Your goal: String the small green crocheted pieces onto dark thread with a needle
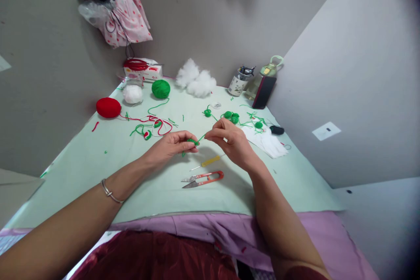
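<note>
Between thumb and fingers, my left hand (177,143) pinches a small green crocheted piece (193,141), partly hidden by the fingers. A strand of green yarn (201,137) runs from that piece to my right hand (229,139), whose thumb and forefinger are closed on it. Both hands hover over the middle of the table, a short gap apart. Below them lies a crochet hook with a yellow handle (210,161). Nearer to me rest orange-handled thread snips (206,179), their blades pointing left.
Red (108,107), white (132,94) and green yarn balls (160,89) stand at left. White stuffing (200,83) sits at the back. Small green crocheted balls (231,117) and white cloth (267,142) lie right. A pen holder (238,84), bottle (259,82) and phone (264,92) stand back right.
</note>
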A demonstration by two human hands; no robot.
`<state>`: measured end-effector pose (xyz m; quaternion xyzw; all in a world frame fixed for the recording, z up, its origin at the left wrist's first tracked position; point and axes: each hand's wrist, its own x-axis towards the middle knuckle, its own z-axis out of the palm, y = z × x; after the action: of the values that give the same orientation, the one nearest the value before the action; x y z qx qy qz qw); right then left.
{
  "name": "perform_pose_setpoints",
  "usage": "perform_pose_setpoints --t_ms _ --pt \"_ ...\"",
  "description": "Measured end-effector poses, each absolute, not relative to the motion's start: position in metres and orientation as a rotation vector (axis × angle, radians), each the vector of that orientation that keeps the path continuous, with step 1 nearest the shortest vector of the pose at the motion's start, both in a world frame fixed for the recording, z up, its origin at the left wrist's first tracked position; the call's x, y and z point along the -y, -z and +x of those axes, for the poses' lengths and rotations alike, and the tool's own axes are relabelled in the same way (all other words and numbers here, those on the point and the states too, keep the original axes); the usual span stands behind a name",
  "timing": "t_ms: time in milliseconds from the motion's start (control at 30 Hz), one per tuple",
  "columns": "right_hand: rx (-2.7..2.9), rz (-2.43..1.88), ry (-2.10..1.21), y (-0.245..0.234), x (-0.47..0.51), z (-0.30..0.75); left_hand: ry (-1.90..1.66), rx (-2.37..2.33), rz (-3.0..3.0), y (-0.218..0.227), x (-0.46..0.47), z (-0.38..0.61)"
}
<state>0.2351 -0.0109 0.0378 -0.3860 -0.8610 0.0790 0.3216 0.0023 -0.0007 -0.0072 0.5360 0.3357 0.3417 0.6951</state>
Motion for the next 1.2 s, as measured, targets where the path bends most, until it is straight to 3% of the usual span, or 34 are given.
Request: perform_pose_setpoints --t_ms 267,700,1200 --pt "2.290 -1.001 -0.210 -0.0341 0.0094 0.2325 -0.750 -0.774 1.224 0.0072 0.0013 0.0020" --pt "2.187 -0.941 -0.508 -0.0294 0.0072 0.2329 -0.783 -0.703 1.247 0.0026 0.0023 0.0010" --pt "2.227 -0.972 -0.440 -0.0359 0.0093 0.2371 -0.820 -0.747 1.313 0.0049 0.0025 0.0018"
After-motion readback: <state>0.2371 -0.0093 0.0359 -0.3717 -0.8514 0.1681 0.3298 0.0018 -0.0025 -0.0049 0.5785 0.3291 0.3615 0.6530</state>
